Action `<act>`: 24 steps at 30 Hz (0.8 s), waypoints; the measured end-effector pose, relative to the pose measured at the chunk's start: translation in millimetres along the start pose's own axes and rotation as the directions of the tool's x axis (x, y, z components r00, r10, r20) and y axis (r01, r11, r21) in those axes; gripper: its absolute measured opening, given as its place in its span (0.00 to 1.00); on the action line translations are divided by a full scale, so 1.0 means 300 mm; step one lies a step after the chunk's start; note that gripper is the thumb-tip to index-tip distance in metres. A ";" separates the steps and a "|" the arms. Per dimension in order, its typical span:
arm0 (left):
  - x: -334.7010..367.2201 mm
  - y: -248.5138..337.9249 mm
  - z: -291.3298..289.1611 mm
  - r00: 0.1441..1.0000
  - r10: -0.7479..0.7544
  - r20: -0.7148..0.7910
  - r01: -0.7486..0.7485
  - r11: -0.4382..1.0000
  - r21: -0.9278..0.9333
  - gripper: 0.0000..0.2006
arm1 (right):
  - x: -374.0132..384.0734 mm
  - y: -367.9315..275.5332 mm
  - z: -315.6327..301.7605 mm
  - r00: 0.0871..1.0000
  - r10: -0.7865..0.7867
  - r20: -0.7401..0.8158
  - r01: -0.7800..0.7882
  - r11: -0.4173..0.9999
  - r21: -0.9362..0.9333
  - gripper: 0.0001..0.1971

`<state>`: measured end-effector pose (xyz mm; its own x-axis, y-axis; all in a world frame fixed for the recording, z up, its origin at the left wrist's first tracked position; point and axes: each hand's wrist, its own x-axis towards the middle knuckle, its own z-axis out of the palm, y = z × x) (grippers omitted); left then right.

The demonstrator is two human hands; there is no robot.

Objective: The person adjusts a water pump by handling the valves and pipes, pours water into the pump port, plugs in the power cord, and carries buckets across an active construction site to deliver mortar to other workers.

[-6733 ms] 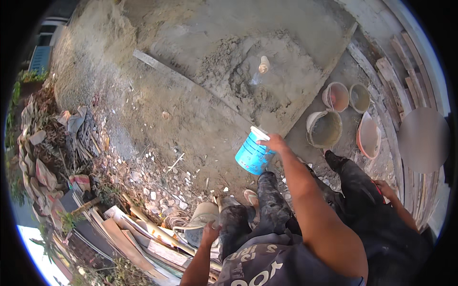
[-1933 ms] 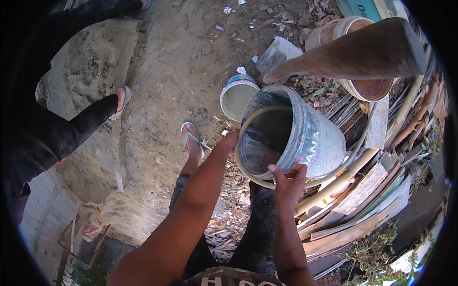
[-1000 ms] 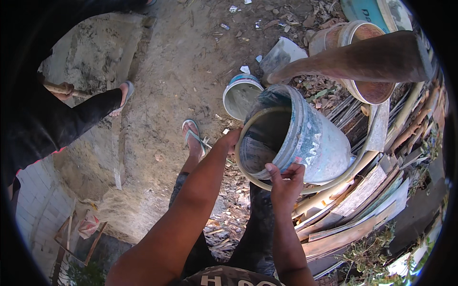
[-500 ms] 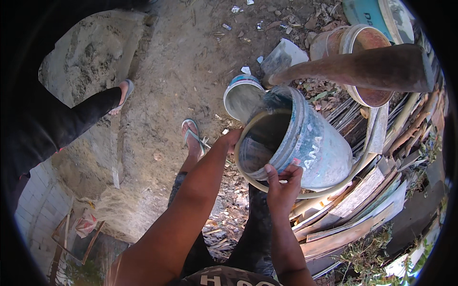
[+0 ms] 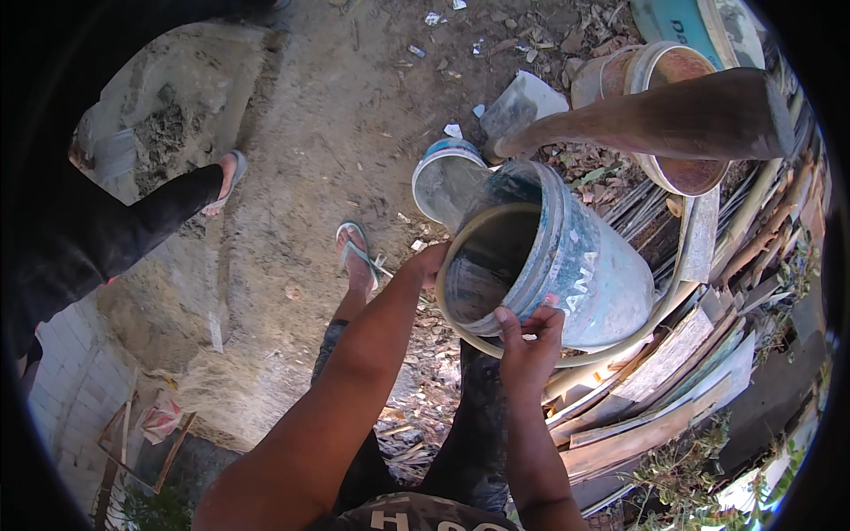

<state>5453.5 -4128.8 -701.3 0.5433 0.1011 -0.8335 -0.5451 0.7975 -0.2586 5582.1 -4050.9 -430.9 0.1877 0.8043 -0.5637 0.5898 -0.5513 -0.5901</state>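
Observation:
My left hand (image 5: pixel 429 263) is closed at the left rim of a grey-blue plastic bucket (image 5: pixel 602 274), its fingertips partly hidden. The bucket lies tilted, its dark mouth facing me, and its wall is stained with dried residue. With thumb and curled fingers, my right hand (image 5: pixel 531 341) pinches the lower edge of that mouth. A tan curved band (image 5: pixel 580 360) runs round the bucket; how the two join is unclear. Just beyond my left hand, a smaller bucket (image 5: pixel 434 181) rests on its side on the ground.
An upright wooden post (image 5: pixel 655 124) stands beyond the bucket, before a rusty-looking bucket (image 5: pixel 611 78). Split boards and sticks (image 5: pixel 655 380) are piled at right. Another person's black-clad leg (image 5: pixel 159 217) is at left, near a pale heap (image 5: pixel 177 88). My sandalled foot (image 5: pixel 356 243) is on dirt.
My hands and the bucket stay almost in place. At the far left, a bit of skin and a pale flat object now show beside the other person's leg.

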 end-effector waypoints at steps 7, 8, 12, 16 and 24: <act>-0.087 -0.129 0.176 0.929 0.220 -0.298 -0.239 0.970 -0.030 0.27 | 0.110 0.153 -0.292 0.999 0.027 -0.031 -0.030 0.993 -0.116 0.28; -0.096 -0.167 0.208 0.899 0.265 -0.350 -0.298 0.954 -0.044 0.26 | 0.132 0.171 -0.340 1.000 -0.020 -0.009 0.018 0.989 -0.147 0.26; -0.159 -0.364 0.377 0.679 0.614 -0.403 -0.573 0.786 0.233 0.24 | 0.259 0.252 -0.539 0.990 -0.102 0.101 0.120 0.975 -0.186 0.15; -0.094 -0.449 0.566 0.466 0.783 -0.411 -0.626 0.621 0.472 0.24 | 0.484 0.399 -0.676 0.990 -0.037 0.137 0.054 0.991 -0.121 0.18; 0.024 -0.334 0.639 0.550 0.745 -0.378 -0.652 0.665 0.364 0.29 | 0.784 0.299 -0.691 0.960 0.045 0.276 -0.013 0.993 -0.114 0.18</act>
<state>5634.2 -4093.9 -587.8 -0.3488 0.4249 -0.8353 -0.4847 0.6811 0.5488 5842.1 -3865.4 -496.7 -0.0099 0.6867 -0.7269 0.6728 -0.5332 -0.5128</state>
